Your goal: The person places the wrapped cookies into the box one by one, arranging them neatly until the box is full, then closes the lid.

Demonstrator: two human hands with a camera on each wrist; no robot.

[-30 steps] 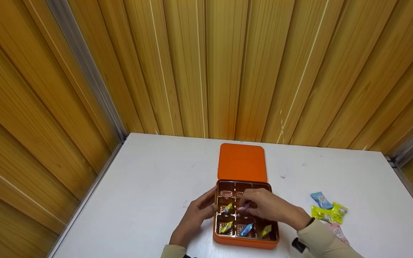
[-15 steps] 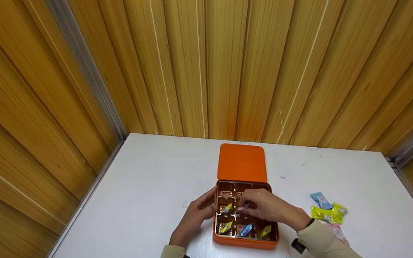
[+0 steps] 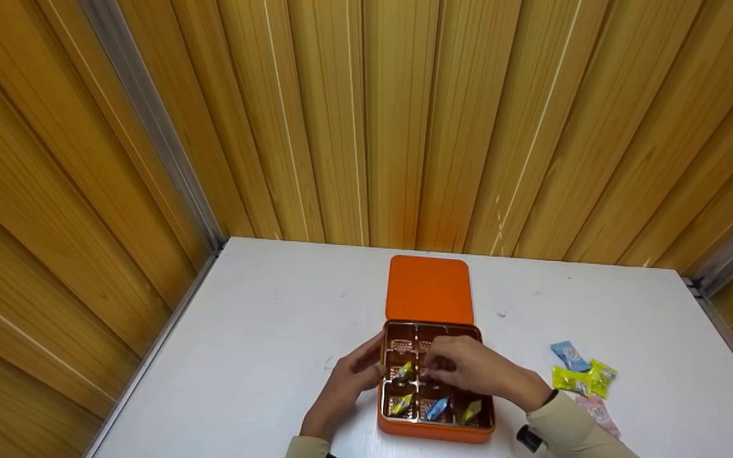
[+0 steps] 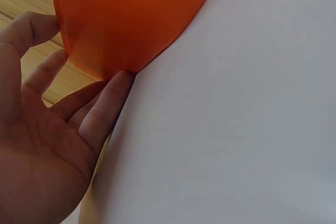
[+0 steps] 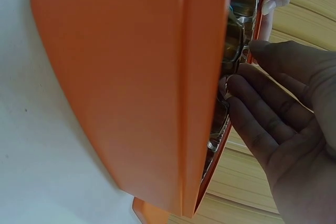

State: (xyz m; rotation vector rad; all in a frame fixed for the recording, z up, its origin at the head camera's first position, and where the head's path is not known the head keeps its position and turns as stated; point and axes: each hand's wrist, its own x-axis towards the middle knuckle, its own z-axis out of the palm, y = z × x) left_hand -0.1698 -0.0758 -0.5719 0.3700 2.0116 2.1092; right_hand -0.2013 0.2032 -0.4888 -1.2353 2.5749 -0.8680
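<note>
An orange tin (image 3: 436, 432) with a brown divided tray sits on the table, its lid (image 3: 429, 289) folded back flat behind it. Yellow wrapped candies (image 3: 401, 403) lie in the front left, front right and middle left compartments, and a blue one (image 3: 438, 408) is in the front middle. My left hand (image 3: 344, 381) rests its fingers and thumb against the tin's left side. Over the middle compartment, my right hand (image 3: 468, 366) has thumb and fingertips apart, with nothing visible between them. That hand hides the compartment's floor and the right side of the tray.
To the right of the tin, a blue candy (image 3: 570, 355), two yellow candies (image 3: 572, 380) and a pink candy (image 3: 598, 413) lie in a loose group near the right forearm. Wood-patterned panels (image 3: 398, 127) rise behind the white table (image 3: 265, 356).
The small pinkish candy between my right thumb and fingers has gone from sight, and those fingertips have parted. My left hand and the tin have stayed in place.
</note>
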